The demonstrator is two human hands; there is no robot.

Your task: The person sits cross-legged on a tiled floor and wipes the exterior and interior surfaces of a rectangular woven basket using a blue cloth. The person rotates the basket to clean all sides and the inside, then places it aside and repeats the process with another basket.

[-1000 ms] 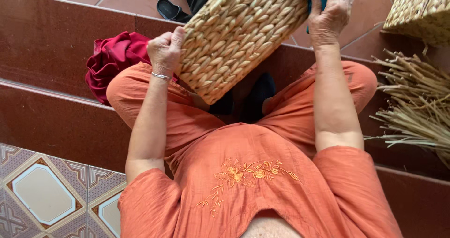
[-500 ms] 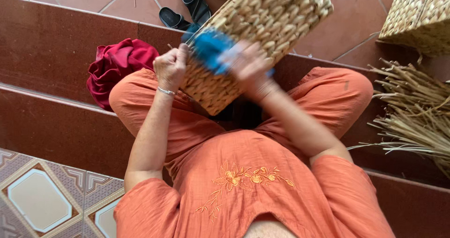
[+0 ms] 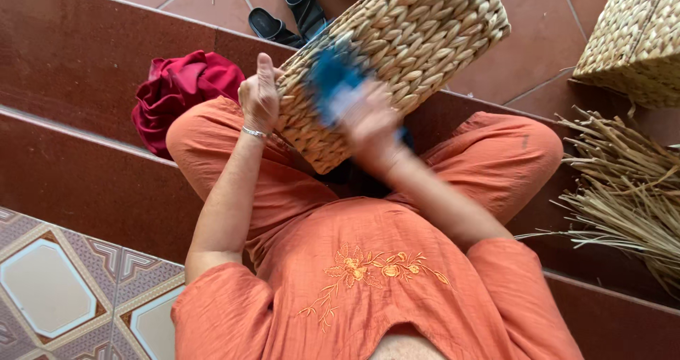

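A woven straw basket (image 3: 418, 41) rests tilted on my knees, its side facing up. My left hand (image 3: 260, 94) grips its near left edge, thumb up, with a thin silver bracelet on the wrist. My right hand (image 3: 372, 122) is motion-blurred over the basket's side and holds a blue object (image 3: 333, 80), too blurred to tell what kind. I sit on red-brown tiled steps in orange clothes.
A dark red cloth bundle (image 3: 180, 91) lies on the step by my left knee. Black sandals (image 3: 287, 13) sit on the floor beyond. A second woven basket (image 3: 634, 37) stands at the right, with a pile of dry straw stalks (image 3: 623, 190) beside it.
My right hand has swept with the blue object from the basket's far upper right edge down across its side towards me. My left hand keeps its grip.
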